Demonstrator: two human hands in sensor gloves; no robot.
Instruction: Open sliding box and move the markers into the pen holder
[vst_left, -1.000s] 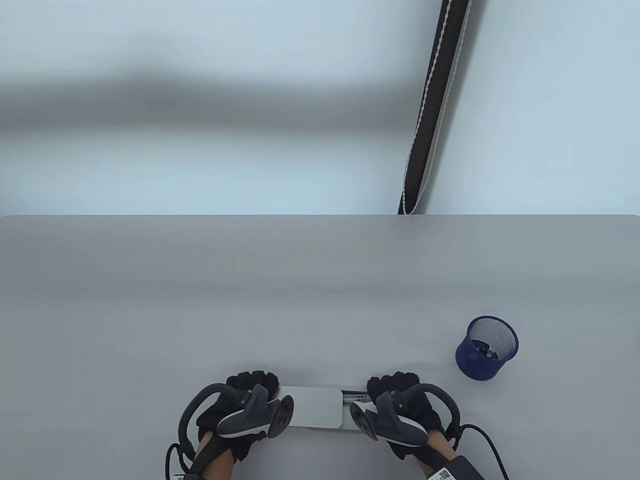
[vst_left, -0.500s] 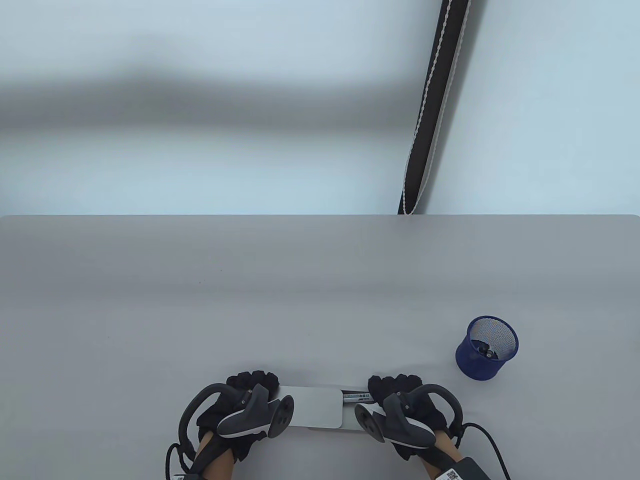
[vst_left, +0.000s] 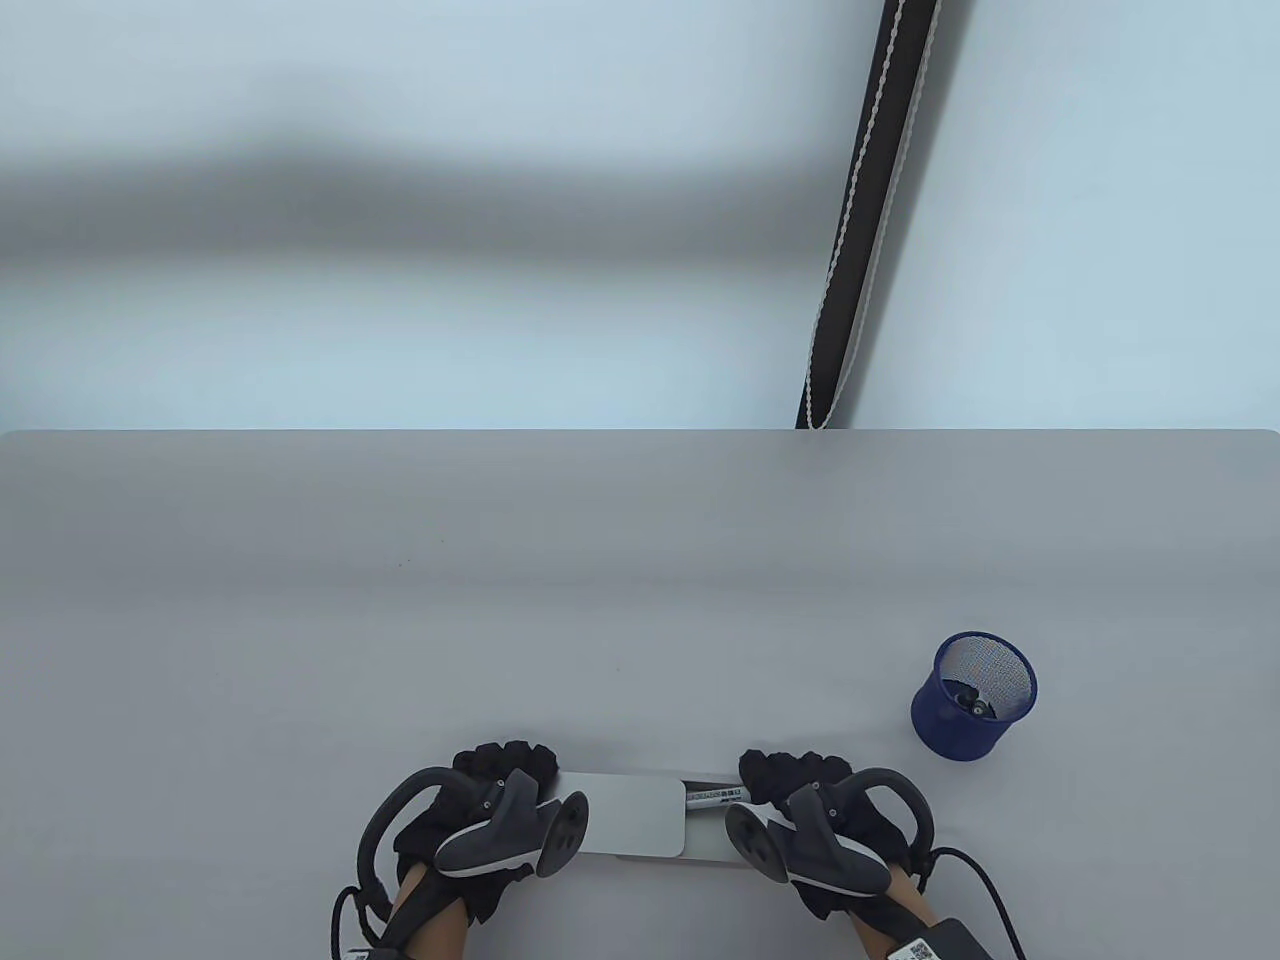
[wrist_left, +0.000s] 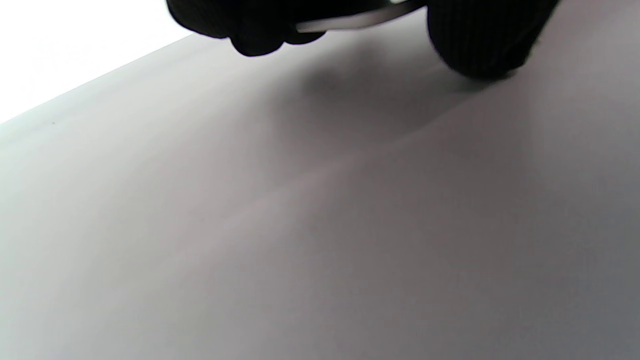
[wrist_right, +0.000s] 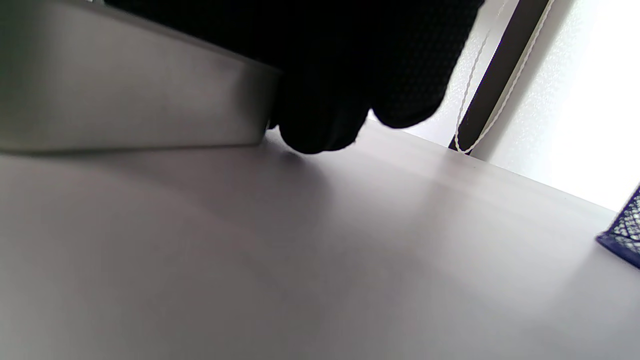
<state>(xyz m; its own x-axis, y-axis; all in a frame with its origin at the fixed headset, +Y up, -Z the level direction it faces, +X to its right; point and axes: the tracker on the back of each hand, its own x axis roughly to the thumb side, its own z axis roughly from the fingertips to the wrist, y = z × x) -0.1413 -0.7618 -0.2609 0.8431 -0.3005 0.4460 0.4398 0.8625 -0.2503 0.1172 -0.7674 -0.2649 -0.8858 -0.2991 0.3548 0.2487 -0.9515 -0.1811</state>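
Note:
A flat silver sliding box lies near the table's front edge. My left hand grips its left end, fingers curled over the sleeve. My right hand grips the inner tray's right end, which stands pulled out a little. In the gap a marker with a printed label shows, lying lengthwise. The blue mesh pen holder stands to the right, with a dark object at its bottom; its edge shows in the right wrist view.
The grey table stretches wide behind the box. A dark pole with a white cord hangs beyond the table's far edge. A black cable trails from my right wrist.
My right hand has slid to the right with the tray, widening the gap and baring more of the marker. My left hand and the sleeve have stayed put.

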